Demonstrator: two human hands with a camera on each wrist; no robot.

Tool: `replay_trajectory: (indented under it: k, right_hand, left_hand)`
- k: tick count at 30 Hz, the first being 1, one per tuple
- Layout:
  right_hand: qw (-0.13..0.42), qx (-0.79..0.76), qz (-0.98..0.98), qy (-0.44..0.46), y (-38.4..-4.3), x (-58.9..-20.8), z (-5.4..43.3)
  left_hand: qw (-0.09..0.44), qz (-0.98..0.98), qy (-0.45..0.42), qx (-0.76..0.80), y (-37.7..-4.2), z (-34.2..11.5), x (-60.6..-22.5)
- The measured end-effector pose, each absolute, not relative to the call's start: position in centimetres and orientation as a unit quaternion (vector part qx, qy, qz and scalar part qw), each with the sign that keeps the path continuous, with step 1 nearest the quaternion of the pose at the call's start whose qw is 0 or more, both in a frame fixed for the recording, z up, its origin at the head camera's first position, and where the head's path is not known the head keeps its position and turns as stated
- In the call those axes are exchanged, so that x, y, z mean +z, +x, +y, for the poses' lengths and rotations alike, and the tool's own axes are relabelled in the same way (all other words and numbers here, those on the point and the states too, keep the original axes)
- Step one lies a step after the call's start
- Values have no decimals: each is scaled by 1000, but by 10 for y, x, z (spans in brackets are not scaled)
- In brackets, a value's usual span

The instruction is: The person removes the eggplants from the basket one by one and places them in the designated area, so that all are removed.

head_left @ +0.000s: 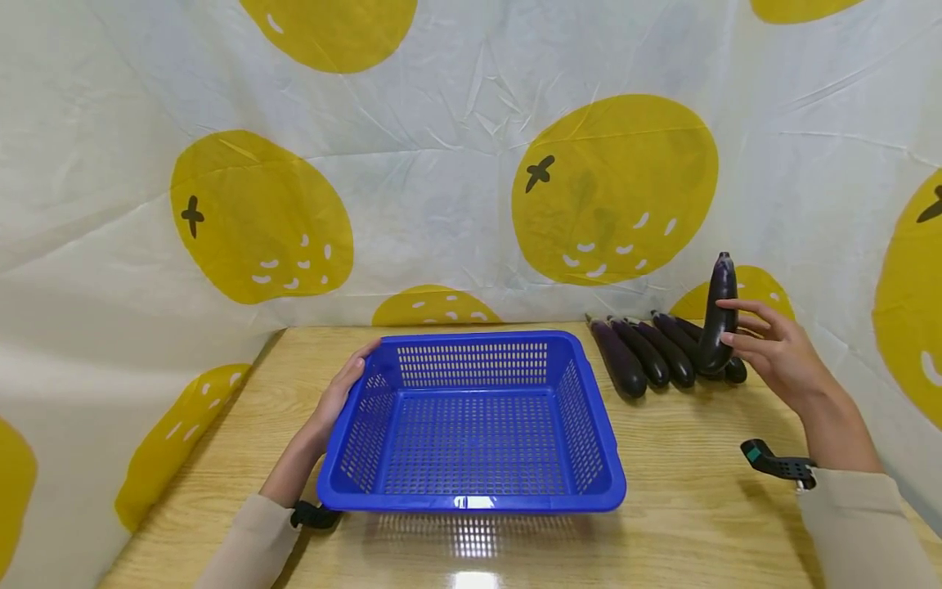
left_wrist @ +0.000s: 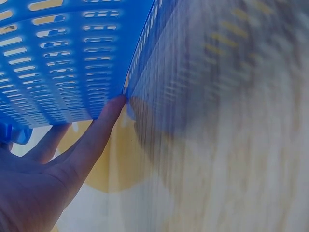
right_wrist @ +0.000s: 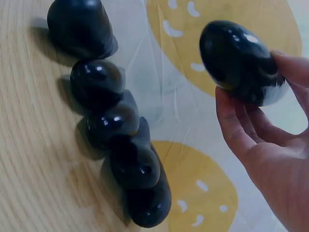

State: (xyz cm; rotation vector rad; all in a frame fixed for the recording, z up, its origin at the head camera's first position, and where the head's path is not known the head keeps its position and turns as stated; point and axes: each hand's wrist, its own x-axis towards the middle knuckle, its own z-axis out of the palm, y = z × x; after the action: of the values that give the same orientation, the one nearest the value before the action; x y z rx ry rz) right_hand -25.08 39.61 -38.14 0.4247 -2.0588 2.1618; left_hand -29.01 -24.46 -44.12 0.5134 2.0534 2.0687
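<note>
A dark purple eggplant point(head_left: 719, 307) stands nearly upright in my right hand point(head_left: 783, 352), pinched between thumb and fingers above the table. In the right wrist view the rounded end of this eggplant point(right_wrist: 239, 63) faces the camera, and my right hand point(right_wrist: 275, 150) holds it from the side. Several more eggplants point(head_left: 618, 360) lie side by side at the back right. My left hand point(head_left: 340, 397) rests against the left side of a blue plastic basket point(head_left: 471, 502). In the left wrist view, fairly straight fingers of my left hand point(left_wrist: 72, 169) touch the basket's slotted outer wall point(left_wrist: 63, 63).
The wooden table point(head_left: 684, 507) runs back to a white curtain point(head_left: 441, 204) with yellow fruit prints. The basket occupies the middle of the table, and the lying eggplants are just right of it.
</note>
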Motion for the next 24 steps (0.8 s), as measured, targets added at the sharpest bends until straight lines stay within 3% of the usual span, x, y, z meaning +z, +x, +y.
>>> replay_trajectory:
  k: [12,24]
  right_hand:
    - [81,721,-668,164,-250,-387,409]
    - [97,684,-716,99,-245,-384,417]
  left_hand:
    - [92,693,174,693,-289,-244,-440]
    - [98,691,174,695,-290,-246,-441]
